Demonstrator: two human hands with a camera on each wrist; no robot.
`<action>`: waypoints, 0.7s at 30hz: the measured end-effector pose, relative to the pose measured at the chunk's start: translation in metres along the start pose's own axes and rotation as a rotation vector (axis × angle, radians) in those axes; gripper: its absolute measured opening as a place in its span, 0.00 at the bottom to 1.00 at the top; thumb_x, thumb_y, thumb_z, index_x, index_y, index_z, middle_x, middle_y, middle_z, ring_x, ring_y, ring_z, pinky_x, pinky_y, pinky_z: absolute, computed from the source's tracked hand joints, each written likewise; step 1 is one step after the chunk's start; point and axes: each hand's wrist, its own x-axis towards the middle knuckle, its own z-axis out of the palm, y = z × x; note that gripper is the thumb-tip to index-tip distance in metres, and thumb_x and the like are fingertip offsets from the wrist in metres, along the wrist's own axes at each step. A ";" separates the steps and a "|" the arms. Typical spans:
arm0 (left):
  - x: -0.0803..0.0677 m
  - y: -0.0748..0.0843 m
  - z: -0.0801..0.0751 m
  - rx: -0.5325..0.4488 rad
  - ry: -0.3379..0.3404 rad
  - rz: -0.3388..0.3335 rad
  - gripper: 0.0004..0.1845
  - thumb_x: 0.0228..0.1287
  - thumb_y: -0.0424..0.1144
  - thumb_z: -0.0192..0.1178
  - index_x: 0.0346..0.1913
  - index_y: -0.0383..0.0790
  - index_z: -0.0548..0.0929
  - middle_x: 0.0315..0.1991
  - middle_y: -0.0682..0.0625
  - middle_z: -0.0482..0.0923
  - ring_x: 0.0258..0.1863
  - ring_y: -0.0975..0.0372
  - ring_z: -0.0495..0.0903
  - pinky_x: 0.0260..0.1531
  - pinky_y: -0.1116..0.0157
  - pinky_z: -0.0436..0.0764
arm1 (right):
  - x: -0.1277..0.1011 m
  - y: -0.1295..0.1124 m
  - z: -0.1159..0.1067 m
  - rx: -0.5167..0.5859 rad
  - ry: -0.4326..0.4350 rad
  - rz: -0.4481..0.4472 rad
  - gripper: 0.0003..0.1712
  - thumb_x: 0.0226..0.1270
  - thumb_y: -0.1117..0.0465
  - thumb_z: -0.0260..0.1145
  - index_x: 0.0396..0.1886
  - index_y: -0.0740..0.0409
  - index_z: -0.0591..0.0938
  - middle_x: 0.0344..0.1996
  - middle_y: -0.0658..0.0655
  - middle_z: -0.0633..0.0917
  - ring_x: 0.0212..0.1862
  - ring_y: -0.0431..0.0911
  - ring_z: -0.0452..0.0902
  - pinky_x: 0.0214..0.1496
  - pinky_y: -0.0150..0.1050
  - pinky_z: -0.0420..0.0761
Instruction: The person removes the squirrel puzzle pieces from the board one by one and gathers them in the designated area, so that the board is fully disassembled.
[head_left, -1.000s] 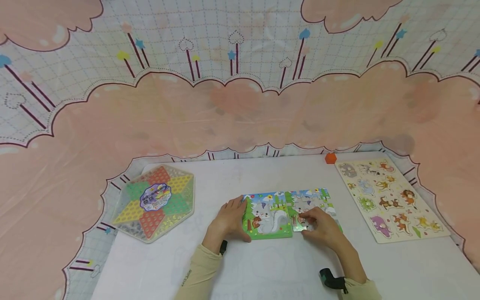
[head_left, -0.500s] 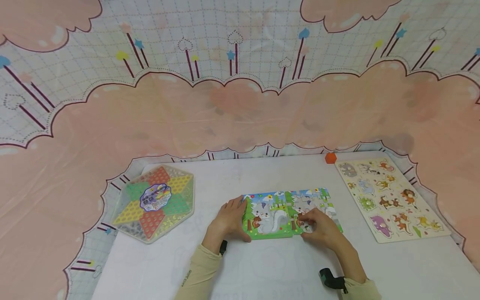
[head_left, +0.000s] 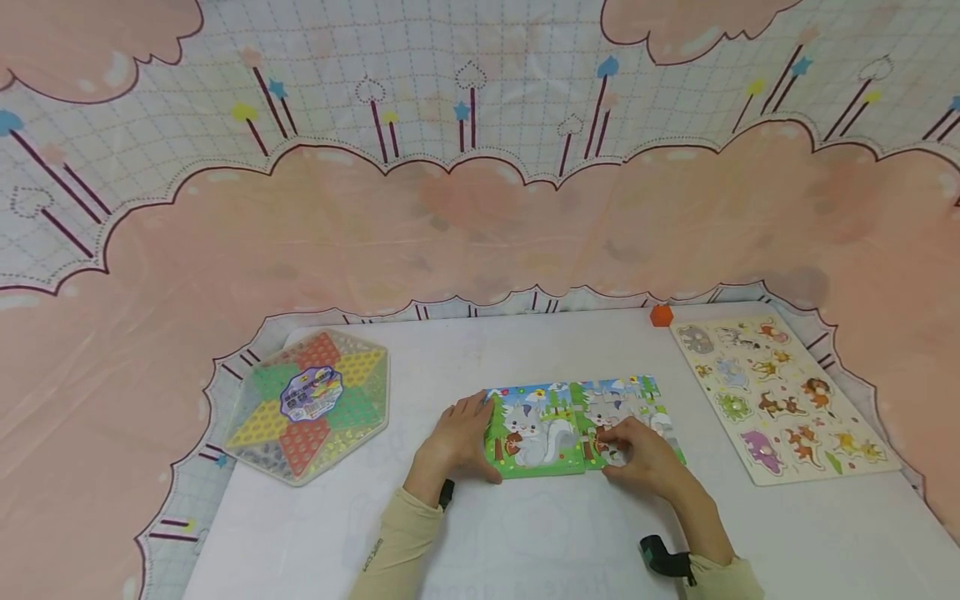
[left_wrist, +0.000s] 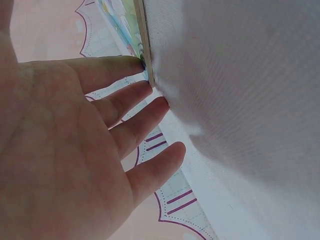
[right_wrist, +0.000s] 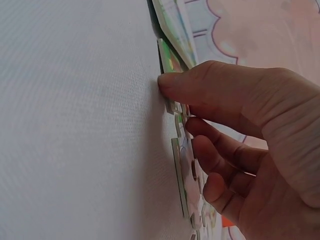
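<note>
A wooden picture board (head_left: pixel 555 457) showing a grey squirrel lies flat at the middle of the table. My left hand (head_left: pixel 456 437) rests at its left side, its fairly straight fingers (left_wrist: pixel 142 117) fanned out by the board's edge. Right of the board, a jigsaw puzzle (head_left: pixel 648 396) of the same squirrel lies against it. My right hand (head_left: pixel 647 457) pinches a green-edged jigsaw piece (right_wrist: pixel 169 52) at the puzzle's lower left corner. Its thumb (right_wrist: pixel 175 86) is on the outer edge, and the other fingers curl over the neighbouring pieces.
A clear hexagonal box (head_left: pixel 360 437) with coloured triangles lies at the left. An animal peg-style board (head_left: pixel 813 400) stretches along the table's right side, with a small orange hexagon (head_left: pixel 661 317) near its far corner. A patterned curtain (head_left: pixel 480 225) hangs behind the white table (head_left: pixel 525 542).
The corner jigsaw piece, shiny and tilted a second ago, has been lowered flat beside the picture board, its green lower edge now showing. Both hands have stayed nearly still.
</note>
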 end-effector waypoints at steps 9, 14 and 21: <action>0.001 0.001 0.001 0.004 0.003 -0.001 0.65 0.34 0.57 0.82 0.74 0.31 0.60 0.75 0.38 0.54 0.72 0.45 0.57 0.68 0.46 0.61 | -0.001 0.004 -0.001 0.003 0.004 -0.019 0.24 0.43 0.64 0.82 0.45 0.59 0.87 0.34 0.48 0.77 0.37 0.42 0.71 0.41 0.39 0.75; 0.001 0.001 0.001 0.000 0.001 0.002 0.65 0.34 0.57 0.82 0.74 0.31 0.60 0.75 0.38 0.54 0.72 0.45 0.57 0.68 0.46 0.60 | -0.003 0.006 -0.001 0.007 0.011 -0.006 0.24 0.42 0.64 0.82 0.44 0.59 0.87 0.34 0.48 0.77 0.38 0.42 0.71 0.41 0.41 0.76; 0.001 -0.001 0.000 -0.055 0.038 0.040 0.56 0.46 0.59 0.75 0.74 0.34 0.61 0.74 0.39 0.55 0.72 0.45 0.56 0.69 0.46 0.59 | -0.001 0.005 0.000 0.002 0.115 -0.048 0.18 0.53 0.61 0.78 0.44 0.59 0.86 0.36 0.50 0.80 0.38 0.43 0.73 0.41 0.41 0.77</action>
